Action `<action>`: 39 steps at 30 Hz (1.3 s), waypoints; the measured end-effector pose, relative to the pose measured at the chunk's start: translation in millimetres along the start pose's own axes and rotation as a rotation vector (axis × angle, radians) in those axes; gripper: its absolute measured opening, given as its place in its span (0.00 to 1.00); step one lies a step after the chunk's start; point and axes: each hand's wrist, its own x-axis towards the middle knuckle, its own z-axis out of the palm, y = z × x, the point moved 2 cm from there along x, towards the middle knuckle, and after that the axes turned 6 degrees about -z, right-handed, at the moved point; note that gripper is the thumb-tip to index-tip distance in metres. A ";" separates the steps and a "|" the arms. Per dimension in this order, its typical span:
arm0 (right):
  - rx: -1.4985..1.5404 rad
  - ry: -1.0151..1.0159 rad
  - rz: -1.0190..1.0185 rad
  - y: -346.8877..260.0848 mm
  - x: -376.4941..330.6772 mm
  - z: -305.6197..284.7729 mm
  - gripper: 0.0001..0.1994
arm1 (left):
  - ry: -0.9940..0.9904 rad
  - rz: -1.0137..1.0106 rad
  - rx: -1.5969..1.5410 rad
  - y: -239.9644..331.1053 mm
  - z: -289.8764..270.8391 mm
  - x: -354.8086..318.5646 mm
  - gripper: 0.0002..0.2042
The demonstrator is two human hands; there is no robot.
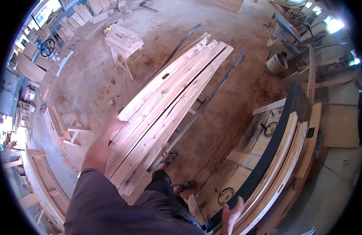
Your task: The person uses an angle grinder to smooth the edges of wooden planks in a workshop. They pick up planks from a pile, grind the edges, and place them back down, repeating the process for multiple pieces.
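Observation:
Several long pale planks (165, 103) lie side by side in front of me, slanting away to the far right, with dark gaps between them. One outer plank has a dark oval knot hole. My left hand (117, 124) grips the left edge of the outermost plank (139, 102), some fingers on top and the rest hidden. At the lower right, my right hand (232, 213) is empty, its thumb and fingers apart. Closest to it are the black curved rail (263, 168) of a machine and long pale boards (281, 172) lying along that machine.
Metal bars (224, 84) run beside and below the planks. A small wooden stool (124, 39) stands far left, a wooden frame (67, 125) nearer. The machine (243, 158) with round handwheels takes up the right side. A bucket (276, 64) sits beyond it. Sawdust covers the floor.

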 end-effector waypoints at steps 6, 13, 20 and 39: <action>0.277 -0.379 -0.403 -198.6 95.2 100.8 0.32 | 0.015 0.174 0.212 14.3 -26.5 -10.9 0.40; 1.165 -0.734 0.143 -379.8 141.5 186.2 0.34 | -0.160 0.251 0.189 77.4 -26.4 -119.7 0.50; 1.246 -0.412 0.196 -314.5 150.1 177.6 0.33 | -0.217 0.285 -0.266 138.1 104.0 -237.9 0.45; 1.050 0.012 0.270 67.9 -20.9 -105.2 0.42 | -0.956 1.196 -0.300 212.3 295.5 -540.3 0.49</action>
